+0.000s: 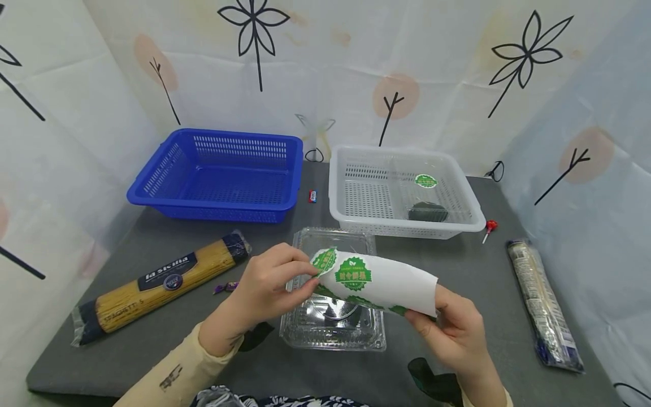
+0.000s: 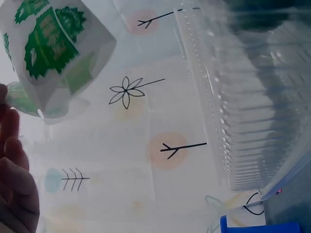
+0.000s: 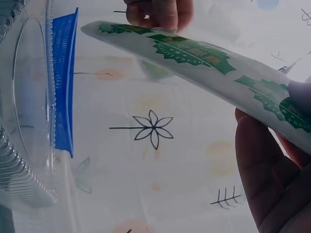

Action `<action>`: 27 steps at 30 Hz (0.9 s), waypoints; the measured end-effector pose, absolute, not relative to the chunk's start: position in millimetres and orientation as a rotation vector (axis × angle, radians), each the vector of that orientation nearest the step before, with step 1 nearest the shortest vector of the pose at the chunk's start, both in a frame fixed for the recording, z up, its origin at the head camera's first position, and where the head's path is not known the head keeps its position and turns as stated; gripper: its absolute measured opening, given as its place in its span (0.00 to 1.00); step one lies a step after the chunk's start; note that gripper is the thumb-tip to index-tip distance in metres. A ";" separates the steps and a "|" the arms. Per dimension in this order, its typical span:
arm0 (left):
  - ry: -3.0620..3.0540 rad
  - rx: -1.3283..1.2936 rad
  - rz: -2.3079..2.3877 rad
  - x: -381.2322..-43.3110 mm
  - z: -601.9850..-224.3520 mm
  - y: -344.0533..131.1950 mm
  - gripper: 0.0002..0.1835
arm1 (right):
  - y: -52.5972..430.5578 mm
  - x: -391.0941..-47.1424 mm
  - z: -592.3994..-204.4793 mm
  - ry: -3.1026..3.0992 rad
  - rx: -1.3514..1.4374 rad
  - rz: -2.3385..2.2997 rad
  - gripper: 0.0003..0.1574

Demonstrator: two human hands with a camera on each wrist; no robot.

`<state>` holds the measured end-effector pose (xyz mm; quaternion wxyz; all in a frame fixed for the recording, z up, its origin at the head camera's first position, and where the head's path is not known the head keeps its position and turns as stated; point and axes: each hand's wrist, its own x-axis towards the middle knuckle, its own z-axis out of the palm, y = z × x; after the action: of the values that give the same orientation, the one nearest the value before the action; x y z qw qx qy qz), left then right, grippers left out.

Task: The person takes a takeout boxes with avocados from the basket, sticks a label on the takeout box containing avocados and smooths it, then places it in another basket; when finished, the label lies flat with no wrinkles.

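A white sheet of green stickers (image 1: 394, 274) is held up, bent in a curve, over the middle of the table. My left hand (image 1: 274, 280) pinches a green sticker (image 1: 324, 260) at the sheet's left end; the left wrist view shows it partly lifted from the backing. At the other end, my right hand (image 1: 452, 330) grips the sheet between thumb and fingers. Below both hands lies a clear plastic clamshell box (image 1: 333, 337), partly covered by the sheet. Something shiny and dark shows inside it, its kind unclear.
A blue basket (image 1: 224, 195) stands back left. The white basket (image 1: 407, 223) beside it holds a clear box with a green sticker and a dark item. Spaghetti (image 1: 168, 285) lies left, another long packet (image 1: 546, 305) right. A lollipop (image 1: 490, 226) and small wrapped candies (image 1: 312, 196) lie about.
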<state>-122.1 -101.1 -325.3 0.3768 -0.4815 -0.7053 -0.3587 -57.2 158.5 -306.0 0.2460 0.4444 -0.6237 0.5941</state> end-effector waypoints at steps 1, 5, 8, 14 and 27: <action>-1.762 -1.233 -0.951 -122.3 -324.2 -100.8 0.06 | 160.3 -57.2 -307.9 -1.693 1.191 1.649 0.11; -1.600 -1.201 -1.137 -122.7 -319.1 -100.8 0.07 | 170.8 -56.0 -313.4 -1.693 1.069 1.784 0.10; -1.488 -1.172 -1.297 -122.3 -314.3 -101.6 0.08 | 182.4 -56.4 -315.1 -1.674 0.949 1.935 0.10; -1.415 -1.104 -1.463 -119.4 -306.6 -105.7 0.09 | 225.2 -63.4 -326.2 -1.645 0.335 2.187 0.15; -1.501 -1.095 -1.470 -126.9 -325.0 -111.7 0.03 | 324.0 -78.5 -406.1 -2.011 -0.557 2.184 0.05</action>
<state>-126.9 -111.7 -325.0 0.3766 -0.4281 -0.5870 -0.5748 -78.5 324.0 -406.1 0.0606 -0.1839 -0.6645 0.7217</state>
